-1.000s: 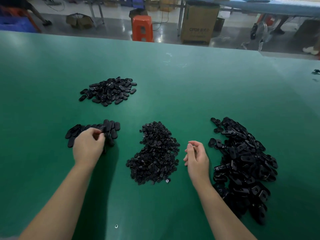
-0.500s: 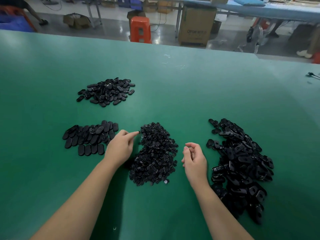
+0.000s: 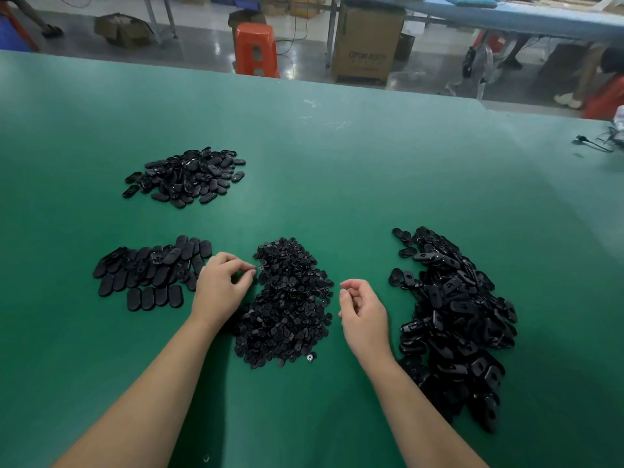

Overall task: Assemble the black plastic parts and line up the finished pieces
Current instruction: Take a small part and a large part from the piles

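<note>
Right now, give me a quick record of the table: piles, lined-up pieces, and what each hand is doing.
surface: green table
middle pile: small black parts
right pile: larger black shells
far pile: black oval pieces
lined-up pieces: rows at near left
left hand: fingertips picking at middle pile's edge
right hand: loosely curled; contents unclear

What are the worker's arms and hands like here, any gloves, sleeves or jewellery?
Both are bare. The left hand and right hand wear no gloves, and no rings, watch or bracelet show. Both forearms are uncovered up to the picture's bottom edge, with no sleeve in sight. The fingers have short, plain nails.
</note>
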A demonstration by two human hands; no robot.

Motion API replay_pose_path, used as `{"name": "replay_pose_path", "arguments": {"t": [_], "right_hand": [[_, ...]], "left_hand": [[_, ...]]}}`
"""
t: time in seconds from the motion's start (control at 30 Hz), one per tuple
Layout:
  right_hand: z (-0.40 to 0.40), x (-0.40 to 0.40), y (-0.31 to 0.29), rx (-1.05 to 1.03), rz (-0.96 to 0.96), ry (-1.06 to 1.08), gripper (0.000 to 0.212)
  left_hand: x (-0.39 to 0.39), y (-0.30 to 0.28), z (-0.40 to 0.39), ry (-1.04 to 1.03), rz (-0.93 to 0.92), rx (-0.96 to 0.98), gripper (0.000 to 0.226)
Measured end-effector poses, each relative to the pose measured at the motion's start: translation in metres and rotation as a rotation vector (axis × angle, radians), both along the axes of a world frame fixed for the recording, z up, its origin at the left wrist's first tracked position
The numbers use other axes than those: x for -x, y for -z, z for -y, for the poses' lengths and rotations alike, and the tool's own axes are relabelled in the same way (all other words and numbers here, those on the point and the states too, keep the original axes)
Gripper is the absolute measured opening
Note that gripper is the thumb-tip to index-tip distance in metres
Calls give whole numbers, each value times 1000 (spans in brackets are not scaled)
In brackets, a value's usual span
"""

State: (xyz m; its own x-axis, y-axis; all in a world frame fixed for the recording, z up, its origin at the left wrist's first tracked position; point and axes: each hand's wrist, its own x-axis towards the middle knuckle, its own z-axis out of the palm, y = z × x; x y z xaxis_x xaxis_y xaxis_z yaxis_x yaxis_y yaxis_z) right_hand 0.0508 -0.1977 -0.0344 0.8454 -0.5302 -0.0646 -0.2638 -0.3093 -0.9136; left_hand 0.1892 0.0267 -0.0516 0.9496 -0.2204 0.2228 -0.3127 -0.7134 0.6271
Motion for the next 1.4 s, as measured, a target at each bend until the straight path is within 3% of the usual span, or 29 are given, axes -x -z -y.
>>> {"name": "replay_pose_path", "arguments": {"t": [0.1,0.3,0.4,0.53,0.73,0.93,1.17,1.27,1.4], "right_hand": [[10,-5,-6,46,-51,-47,16],[77,-28,-42,823,-334,-69,25],[102,-35,-49,961,-562,-135,34],[113,-38,-44,1086,-701,-206,39],[114,-41,-37,1094,-665,-191,35],[106,-44,-37,842,-603,-225,15],[93,-39,-28,794,-429,-289,23],[96,-36,-25,780,-452,-401,30],[95,-35,-21,851,-381,-380,22]], "left_hand": [[0,-1,1,-8,0,9,4],[-3,2,3,-53,26,-38,18],[-1,5,3,-89,47,-72,20],[-1,5,3,-100,47,-49,13],[-1,3,3,-77,57,-8,3],[-2,5,3,-79,60,-21,3],[-3,7,2,-75,50,-34,2],[-3,7,3,-68,51,-46,2],[-1,4,3,-58,46,-46,1]]}}
